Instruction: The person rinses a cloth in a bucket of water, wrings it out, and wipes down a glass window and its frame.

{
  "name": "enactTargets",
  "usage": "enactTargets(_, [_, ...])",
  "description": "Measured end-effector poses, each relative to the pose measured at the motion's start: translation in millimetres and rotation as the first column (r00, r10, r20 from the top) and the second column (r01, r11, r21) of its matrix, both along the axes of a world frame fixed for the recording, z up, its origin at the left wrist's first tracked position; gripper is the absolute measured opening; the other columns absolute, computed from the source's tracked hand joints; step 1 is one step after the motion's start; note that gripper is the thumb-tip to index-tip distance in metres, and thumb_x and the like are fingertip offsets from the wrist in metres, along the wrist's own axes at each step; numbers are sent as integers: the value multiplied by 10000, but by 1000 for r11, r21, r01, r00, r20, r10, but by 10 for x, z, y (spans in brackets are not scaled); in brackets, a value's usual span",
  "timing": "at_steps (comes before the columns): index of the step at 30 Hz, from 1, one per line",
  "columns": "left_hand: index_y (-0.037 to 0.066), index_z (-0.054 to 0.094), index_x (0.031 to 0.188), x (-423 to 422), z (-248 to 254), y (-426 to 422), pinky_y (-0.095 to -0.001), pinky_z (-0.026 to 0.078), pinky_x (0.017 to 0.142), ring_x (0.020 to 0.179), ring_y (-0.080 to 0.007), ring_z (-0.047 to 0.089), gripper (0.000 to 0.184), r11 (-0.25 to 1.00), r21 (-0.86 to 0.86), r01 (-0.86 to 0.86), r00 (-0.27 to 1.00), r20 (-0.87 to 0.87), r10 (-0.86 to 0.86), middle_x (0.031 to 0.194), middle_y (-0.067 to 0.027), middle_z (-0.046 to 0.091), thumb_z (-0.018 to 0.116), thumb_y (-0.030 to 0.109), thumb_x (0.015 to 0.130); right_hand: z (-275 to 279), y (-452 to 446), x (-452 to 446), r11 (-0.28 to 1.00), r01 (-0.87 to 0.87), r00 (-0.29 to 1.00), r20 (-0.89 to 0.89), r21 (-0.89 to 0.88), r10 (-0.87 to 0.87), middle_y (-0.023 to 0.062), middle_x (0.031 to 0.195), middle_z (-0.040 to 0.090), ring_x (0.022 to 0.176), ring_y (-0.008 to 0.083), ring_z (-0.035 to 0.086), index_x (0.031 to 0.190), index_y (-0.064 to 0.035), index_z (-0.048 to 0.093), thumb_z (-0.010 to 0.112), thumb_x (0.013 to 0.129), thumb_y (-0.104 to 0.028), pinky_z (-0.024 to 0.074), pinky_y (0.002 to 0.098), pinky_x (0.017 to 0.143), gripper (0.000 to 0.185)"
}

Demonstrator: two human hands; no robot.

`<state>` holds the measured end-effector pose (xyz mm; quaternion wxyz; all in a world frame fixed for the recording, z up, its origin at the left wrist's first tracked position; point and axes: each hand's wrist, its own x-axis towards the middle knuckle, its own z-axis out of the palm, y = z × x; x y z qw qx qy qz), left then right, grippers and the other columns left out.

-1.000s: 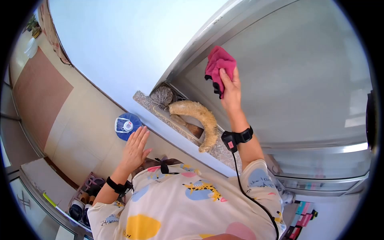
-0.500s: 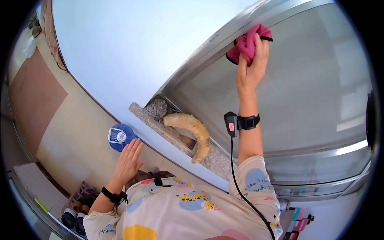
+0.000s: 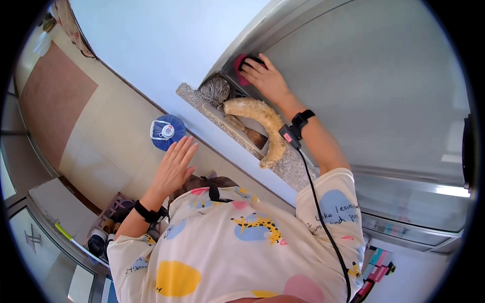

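My right hand [image 3: 265, 78] presses a dark pink cloth [image 3: 242, 68] with a black edge against the lower left part of the grey window pane [image 3: 374, 91], by the metal frame. Part of the cloth is hidden under the fingers. Just below it, a ball of grey yarn [image 3: 215, 91] and a curved, rough tan object [image 3: 260, 113] lie on the speckled stone sill [image 3: 295, 169]. My left hand [image 3: 174, 166] is held out with its fingers stretched and nothing in it, near a blue water jug [image 3: 168, 132] on the floor.
Inside the curve of the tan object lies a brown object [image 3: 255, 137]. Shoes [image 3: 97, 241] stand on a rack at the lower left. A reddish-brown mat [image 3: 55, 96] lies on the tiled floor. A black cable [image 3: 323, 217] runs down from my right wrist.
My right hand has gone with the cloth up the pane along the frame, then back down to its lower left corner. My left hand has stayed open, with little movement.
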<state>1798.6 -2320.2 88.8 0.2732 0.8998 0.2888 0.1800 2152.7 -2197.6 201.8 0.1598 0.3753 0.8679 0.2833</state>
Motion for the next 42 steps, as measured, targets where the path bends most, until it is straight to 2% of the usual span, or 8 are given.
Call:
enactTargets(7, [74,329,1442,562,93,117,-431,259,1137,1402,-292,291,657,978,128,167,983,54,-175,1511,-141,314,592,327,896,604,-18,-116,930,92,954,-299,356,20,-5,1277,556,1252,166,461,1235,-120,596,580,795,-108,273,470,1100,440])
enactTargets(15, [98,351,1437,683,138,0,-433,267,1131,1395,-294,298,679,977,136,162,976,123,-179,1509,-137,319,624,344,865,-294,117,-103,999,-8,998,-61,41,10,5,1323,544,1299,150,417,1262,-112,590,549,824,-125,185,435,1175,440])
enactTargets(21, [103,360,1433,487,24,-78,-441,277,1120,1379,-298,320,671,995,73,74,992,100,-81,1487,-138,347,637,312,859,-577,246,-258,989,-67,994,81,-129,78,18,1218,618,1262,180,440,1040,-79,702,565,811,-134,170,461,1175,272])
enactTargets(27, [103,358,1433,653,79,-28,-438,280,1120,1374,-294,332,682,983,119,137,989,46,-144,1484,-131,357,650,283,844,-358,117,11,971,-76,997,-25,-227,72,24,1128,650,1271,191,434,931,-90,700,563,780,-119,183,399,1182,206])
enactTargets(33, [85,373,1424,1148,190,113,-446,261,1133,1395,-282,302,648,953,169,251,964,43,-262,1499,-121,337,627,267,857,187,-537,464,993,60,986,-148,-101,-75,19,1264,571,1317,179,395,1148,-111,627,562,804,-127,214,411,1173,350])
enactTargets(36, [48,387,1404,1596,237,293,-439,265,1129,1389,-281,308,630,900,308,309,942,28,-333,1492,-119,344,630,237,854,232,-1010,692,979,205,967,-156,8,-201,12,1330,516,1320,171,387,1263,-134,564,551,826,-141,216,409,1168,437])
enactTargets(38, [28,402,1386,1880,235,467,-426,281,1114,1368,-274,331,621,845,497,198,973,7,-232,1485,-114,351,637,202,839,107,-1378,940,956,285,951,-140,63,-275,-5,1350,501,1325,165,378,1305,-147,538,535,841,-142,212,404,1167,464])
enactTargets(42, [38,448,1353,2240,293,688,-414,319,1073,1302,-256,402,597,859,490,149,980,44,-196,1459,-110,393,642,155,802,-177,-2219,1422,908,401,913,-33,-120,-407,-15,1364,490,1333,159,367,1303,-145,537,528,846,-146,208,402,1169,457])
